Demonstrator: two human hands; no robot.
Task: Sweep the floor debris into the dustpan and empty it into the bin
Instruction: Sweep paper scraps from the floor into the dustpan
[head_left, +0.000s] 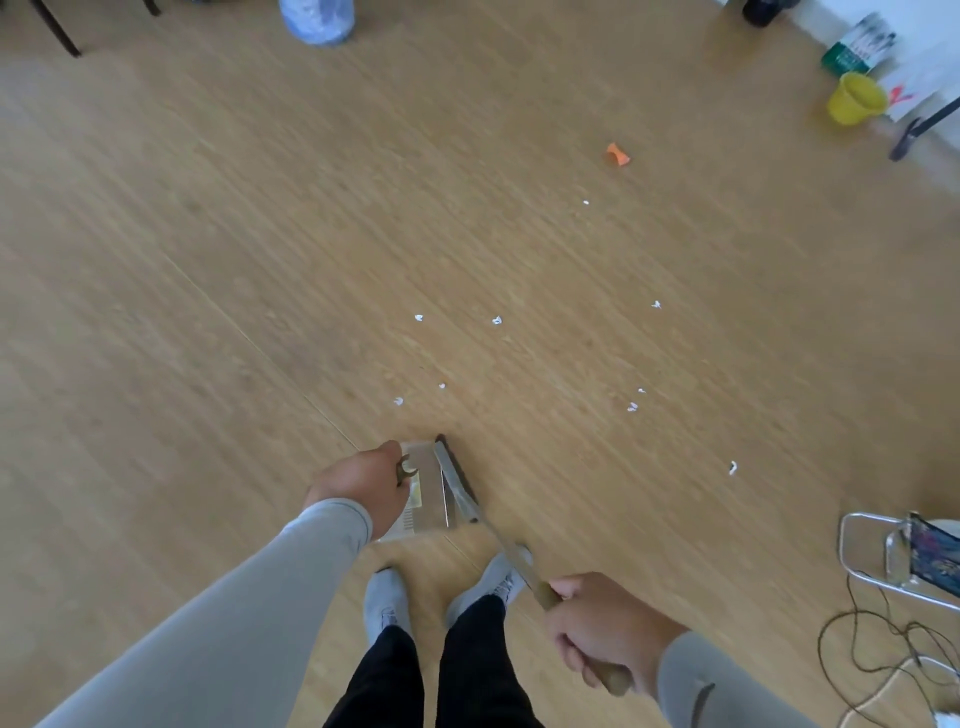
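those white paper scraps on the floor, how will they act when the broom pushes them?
The white scraps look tiny and crumpled, so probably very light, and they may flick or scatter ahead of the broom rather than slide together. The floor looks smooth, so little should snag them. They lie spread out, so several strokes are likely needed towards the dustpan.
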